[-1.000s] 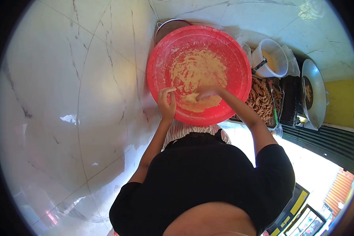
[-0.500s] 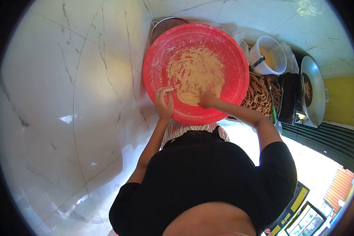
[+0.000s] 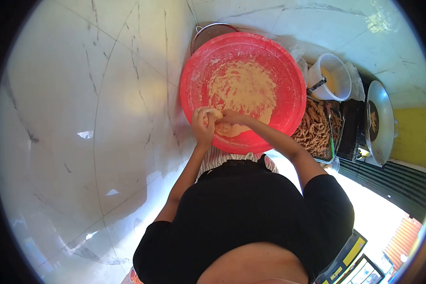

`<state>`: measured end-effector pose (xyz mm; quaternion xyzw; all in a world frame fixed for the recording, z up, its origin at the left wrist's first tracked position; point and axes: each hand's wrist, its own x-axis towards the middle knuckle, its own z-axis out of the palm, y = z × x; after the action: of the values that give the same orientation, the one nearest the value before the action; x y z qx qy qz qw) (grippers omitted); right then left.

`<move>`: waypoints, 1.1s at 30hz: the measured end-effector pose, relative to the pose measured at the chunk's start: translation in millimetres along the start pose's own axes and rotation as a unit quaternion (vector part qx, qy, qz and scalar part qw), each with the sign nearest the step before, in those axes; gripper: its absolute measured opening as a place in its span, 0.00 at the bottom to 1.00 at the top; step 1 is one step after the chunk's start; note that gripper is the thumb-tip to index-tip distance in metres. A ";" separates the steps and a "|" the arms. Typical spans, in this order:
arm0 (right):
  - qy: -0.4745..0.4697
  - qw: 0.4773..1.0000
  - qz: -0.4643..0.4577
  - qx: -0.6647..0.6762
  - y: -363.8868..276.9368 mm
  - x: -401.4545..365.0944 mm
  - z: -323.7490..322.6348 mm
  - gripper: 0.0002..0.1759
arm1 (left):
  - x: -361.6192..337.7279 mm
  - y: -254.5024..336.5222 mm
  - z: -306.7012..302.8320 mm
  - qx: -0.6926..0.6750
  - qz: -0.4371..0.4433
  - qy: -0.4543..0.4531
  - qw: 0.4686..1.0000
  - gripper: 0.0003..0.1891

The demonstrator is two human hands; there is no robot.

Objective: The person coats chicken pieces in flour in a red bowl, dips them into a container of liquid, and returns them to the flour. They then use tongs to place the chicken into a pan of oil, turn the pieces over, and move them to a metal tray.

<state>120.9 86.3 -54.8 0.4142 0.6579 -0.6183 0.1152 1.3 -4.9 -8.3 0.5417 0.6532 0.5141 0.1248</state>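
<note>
A wide red basin [image 3: 288, 83] holds a spread of pale yellowish flour [image 3: 251, 87], thin and streaked toward the far side. Over the basin's near left rim, my left hand [image 3: 203, 124] is curled, its fingers dusted with flour, around a pale flour-coated lump [image 3: 216, 114]. Against the lump from the right comes my right hand [image 3: 230, 117], fingers closed and pointing left. Its fingertips are partly hidden, and I cannot make out what they hold.
Right of the basin lies a tray of brown fried strips [image 3: 315, 125] with a green-handled utensil [image 3: 331, 137]. Behind it stands a white bucket [image 3: 327, 78] of yellowish liquid. A large metal wok [image 3: 382, 120] is farther right. A marbled tile wall [image 3: 128, 94] rises on the left.
My right hand has moved left from the flour to meet my left hand. A pale lump now shows between them. The view has shifted slightly.
</note>
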 end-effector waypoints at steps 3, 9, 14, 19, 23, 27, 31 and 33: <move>0.004 0.999 -0.001 -0.048 -2.8 15.3 -33.8 0.22 | 2.2 2.8 -1.3 -0.026 0.007 0.002 1.000 0.07; 0.171 0.978 -0.072 -0.093 12.7 73.5 -72.5 0.26 | 2.5 0.3 -0.8 -0.015 0.007 0.001 1.000 0.07; 0.393 0.862 -0.120 -0.297 8.8 94.2 -30.3 0.27 | 3.5 1.4 -1.3 -0.018 -0.003 -0.008 1.000 0.08; 0.221 0.869 -0.297 -0.328 55.5 71.8 5.1 0.31 | 3.2 -2.2 0.0 -0.033 -0.012 -0.017 0.999 0.08; 0.075 0.873 -0.264 -0.402 94.3 12.4 15.4 0.34 | 3.0 -3.1 -0.4 -0.009 0.011 -0.006 1.000 0.06; 0.049 0.910 -0.114 -0.396 91.1 -27.5 26.6 0.34 | 3.8 -1.1 -0.2 -0.019 -0.007 -0.014 1.000 0.06; -0.055 0.957 -0.008 -0.284 44.9 -42.8 19.0 0.31 | 3.6 -2.0 0.7 -0.009 0.005 -0.013 1.000 0.06; -0.079 0.948 -0.019 -0.306 26.3 -42.7 7.0 0.31 | 4.2 -2.5 0.6 -0.008 0.007 -0.016 1.000 0.06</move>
<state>163.4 59.9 -46.9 0.2961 0.8123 -0.4199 0.2759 -1.4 -0.8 -9.0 0.5534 0.6430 0.5117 0.1361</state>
